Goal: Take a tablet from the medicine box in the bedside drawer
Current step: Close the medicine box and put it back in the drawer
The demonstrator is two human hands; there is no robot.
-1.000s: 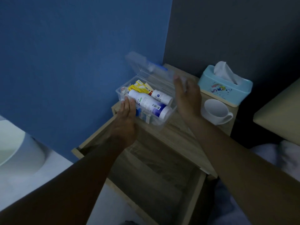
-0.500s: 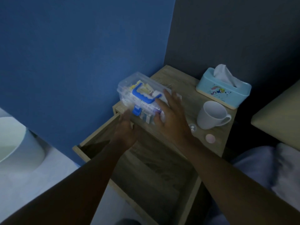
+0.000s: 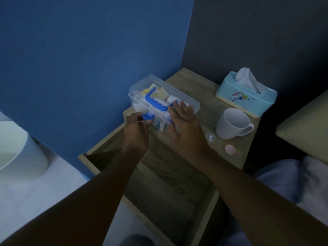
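The clear plastic medicine box (image 3: 186,99) with a blue handle sits lid-down on the bedside table's top, above the open drawer (image 3: 170,189). My left hand (image 3: 136,132) pinches the blue front latch (image 3: 147,116) of the box. My right hand (image 3: 184,125) lies flat, fingers spread, on the lid's right end. Two white tablets rest in a small clear cap (image 3: 210,137) on the table top, right of my right hand.
A white mug (image 3: 232,124) stands right of the box, a pale blue tissue box (image 3: 246,98) behind it, and a pink round lid (image 3: 230,149) near the table's front. The blue wall is at the left, bedding at the right.
The box lid went from open to shut under my right hand. My left hand moved from the box's front wall onto the blue latch. The camera view shifted slightly.
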